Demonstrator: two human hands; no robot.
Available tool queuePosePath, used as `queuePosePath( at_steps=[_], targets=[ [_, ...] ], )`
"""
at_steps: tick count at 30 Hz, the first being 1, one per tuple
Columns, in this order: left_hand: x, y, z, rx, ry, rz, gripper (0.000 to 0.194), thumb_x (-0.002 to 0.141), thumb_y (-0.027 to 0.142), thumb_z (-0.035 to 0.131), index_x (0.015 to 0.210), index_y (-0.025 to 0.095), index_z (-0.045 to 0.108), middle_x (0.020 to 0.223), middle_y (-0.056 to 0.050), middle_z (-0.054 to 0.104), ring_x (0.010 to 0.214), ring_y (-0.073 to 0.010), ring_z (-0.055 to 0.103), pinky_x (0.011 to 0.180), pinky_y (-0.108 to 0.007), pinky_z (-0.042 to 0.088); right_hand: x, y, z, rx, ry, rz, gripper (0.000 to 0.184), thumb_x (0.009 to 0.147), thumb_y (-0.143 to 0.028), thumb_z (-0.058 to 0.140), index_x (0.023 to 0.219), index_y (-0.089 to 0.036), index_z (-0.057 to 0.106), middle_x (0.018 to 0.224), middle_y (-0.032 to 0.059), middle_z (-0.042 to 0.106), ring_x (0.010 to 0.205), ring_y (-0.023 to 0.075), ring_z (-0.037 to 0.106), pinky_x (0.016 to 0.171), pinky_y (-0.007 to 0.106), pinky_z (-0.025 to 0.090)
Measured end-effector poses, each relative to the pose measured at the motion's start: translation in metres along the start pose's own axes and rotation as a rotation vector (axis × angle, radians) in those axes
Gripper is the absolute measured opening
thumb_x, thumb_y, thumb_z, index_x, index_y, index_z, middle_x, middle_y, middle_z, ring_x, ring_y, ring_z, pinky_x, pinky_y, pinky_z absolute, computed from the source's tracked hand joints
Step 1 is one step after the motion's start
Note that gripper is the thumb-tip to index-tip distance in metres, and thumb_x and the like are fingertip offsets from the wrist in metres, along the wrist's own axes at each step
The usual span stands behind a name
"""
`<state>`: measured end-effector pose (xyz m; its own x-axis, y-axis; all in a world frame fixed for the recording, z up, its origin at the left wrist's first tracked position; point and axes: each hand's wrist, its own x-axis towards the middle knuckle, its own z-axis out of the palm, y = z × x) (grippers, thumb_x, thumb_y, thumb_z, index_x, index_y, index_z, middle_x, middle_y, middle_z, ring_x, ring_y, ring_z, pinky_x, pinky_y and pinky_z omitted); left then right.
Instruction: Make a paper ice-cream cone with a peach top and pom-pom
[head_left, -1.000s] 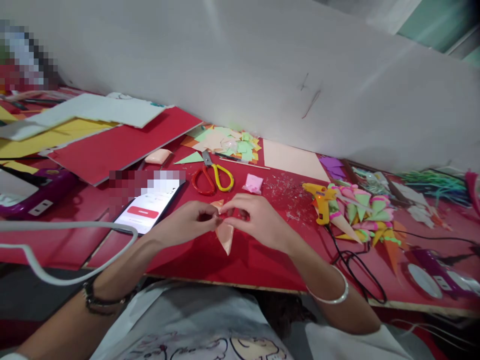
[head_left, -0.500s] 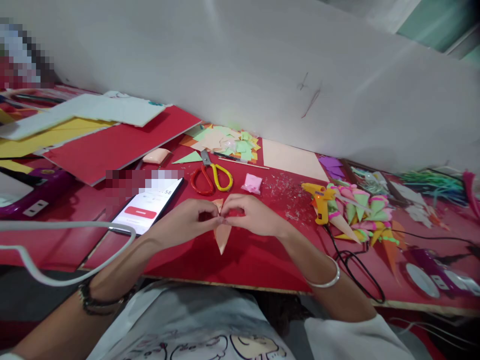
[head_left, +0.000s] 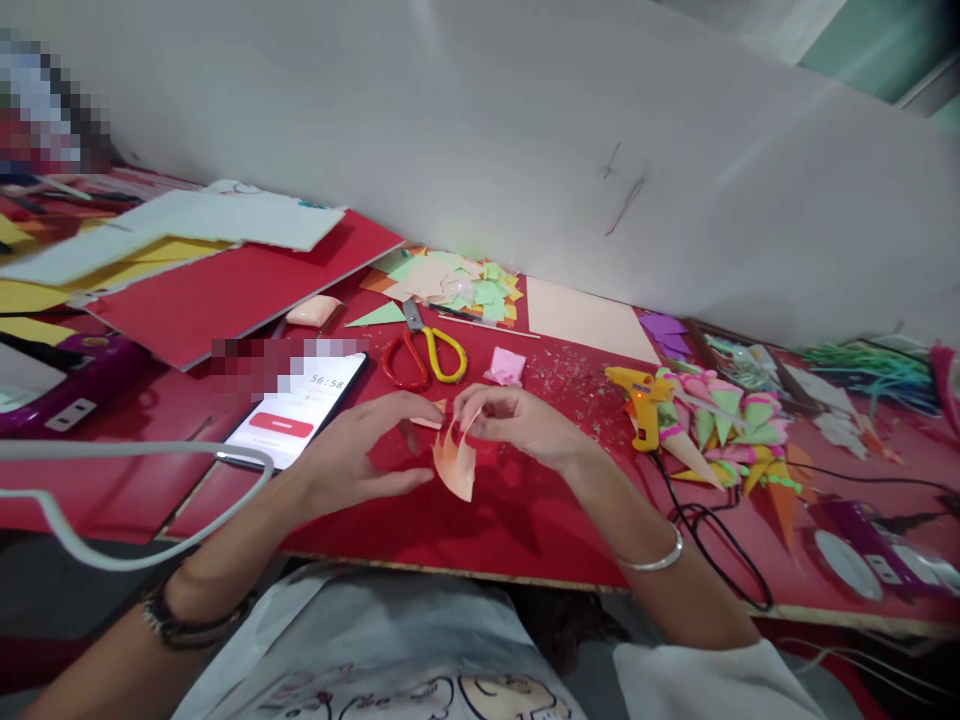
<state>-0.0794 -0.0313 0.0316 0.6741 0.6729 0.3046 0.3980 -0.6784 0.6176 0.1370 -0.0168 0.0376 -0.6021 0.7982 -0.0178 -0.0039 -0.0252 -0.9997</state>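
The right hand (head_left: 521, 428) pinches the curled paper (head_left: 456, 468); the left hand (head_left: 360, 448), grip parted, is just beside it; one-sided support could let the paper twist.

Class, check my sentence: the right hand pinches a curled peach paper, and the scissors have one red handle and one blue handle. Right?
Not quite: in the head view, the scissors have one red handle and one yellow handle, not blue. The right hand pinches a curled peach paper.

Scissors (head_left: 430, 352) lay on the table (head_left: 555, 530) behind the paper piece (head_left: 456, 468), between phone (head_left: 279, 422) (left) and glue gun (head_left: 643, 402) (right).
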Motion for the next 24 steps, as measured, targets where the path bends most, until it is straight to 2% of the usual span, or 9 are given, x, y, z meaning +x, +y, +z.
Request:
queuePosePath(
  at_steps=[4, 8, 11, 16, 19, 24],
  targets=[
    [-0.004, 0.0, 0.003, -0.108, 0.092, 0.045, 0.032, 0.071, 0.025, 0.059, 0.099, 0.018, 0.044, 0.105, -0.008, 0.054, 0.087, -0.0155, 0.056, 0.072, -0.025, 0.048, 0.0, 0.004, 0.0, 0.185, 0.042, 0.002, 0.011, 0.066, -0.025, 0.067, 0.072, -0.018, 0.061, 0.083, -0.0007, 0.056, 0.082, 0.0108, 0.053, 0.078, 0.026, 0.04],
    [-0.003, 0.001, 0.009, 0.019, 0.148, 0.092, 0.016, 0.075, 0.022, 0.056, 0.091, 0.018, 0.052, 0.097, -0.005, 0.056, 0.088, -0.0135, 0.055, 0.076, -0.024, 0.046, 0.0, 0.004, 0.001, 0.275, 0.055, -0.012, 0.01, 0.065, -0.024, 0.068, 0.07, -0.018, 0.061, 0.081, -0.0014, 0.055, 0.075, 0.0088, 0.053, 0.072, 0.023, 0.041],
    [-0.003, 0.003, 0.013, 0.064, 0.222, 0.13, 0.016, 0.076, 0.021, 0.055, 0.092, 0.019, 0.054, 0.093, -0.004, 0.057, 0.083, -0.0118, 0.056, 0.071, -0.021, 0.047, -0.001, 0.003, 0.003, 0.291, 0.057, -0.008, 0.012, 0.064, -0.025, 0.07, 0.069, -0.019, 0.061, 0.082, -0.0007, 0.057, 0.074, 0.009, 0.053, 0.07, 0.022, 0.041],
    [-0.006, 0.008, 0.014, 0.103, 0.372, 0.079, 0.012, 0.074, 0.024, 0.058, 0.084, 0.017, 0.054, 0.084, -0.004, 0.058, 0.071, -0.0116, 0.055, 0.065, -0.022, 0.047, -0.002, 0.002, 0.004, 0.303, 0.097, 0.002, 0.015, 0.061, -0.028, 0.071, 0.067, -0.019, 0.061, 0.081, -0.0007, 0.057, 0.074, 0.0096, 0.052, 0.072, 0.024, 0.041],
    [-0.005, 0.009, 0.015, 0.079, 0.363, 0.063, 0.013, 0.074, 0.025, 0.059, 0.083, 0.017, 0.054, 0.085, -0.004, 0.058, 0.069, -0.0111, 0.055, 0.063, -0.022, 0.047, -0.003, 0.002, 0.005, 0.301, 0.102, 0.005, 0.016, 0.061, -0.029, 0.072, 0.067, -0.019, 0.06, 0.08, -0.001, 0.055, 0.071, 0.0094, 0.051, 0.07, 0.024, 0.041],
    [-0.003, 0.004, 0.018, 0.091, 0.302, 0.142, 0.018, 0.074, 0.021, 0.06, 0.09, 0.018, 0.054, 0.091, -0.005, 0.057, 0.076, -0.0118, 0.055, 0.065, -0.021, 0.048, -0.004, -0.001, 0.006, 0.306, 0.09, -0.002, 0.014, 0.061, -0.026, 0.071, 0.067, -0.019, 0.06, 0.08, -0.0014, 0.056, 0.072, 0.0087, 0.051, 0.07, 0.023, 0.041]
  ],
)
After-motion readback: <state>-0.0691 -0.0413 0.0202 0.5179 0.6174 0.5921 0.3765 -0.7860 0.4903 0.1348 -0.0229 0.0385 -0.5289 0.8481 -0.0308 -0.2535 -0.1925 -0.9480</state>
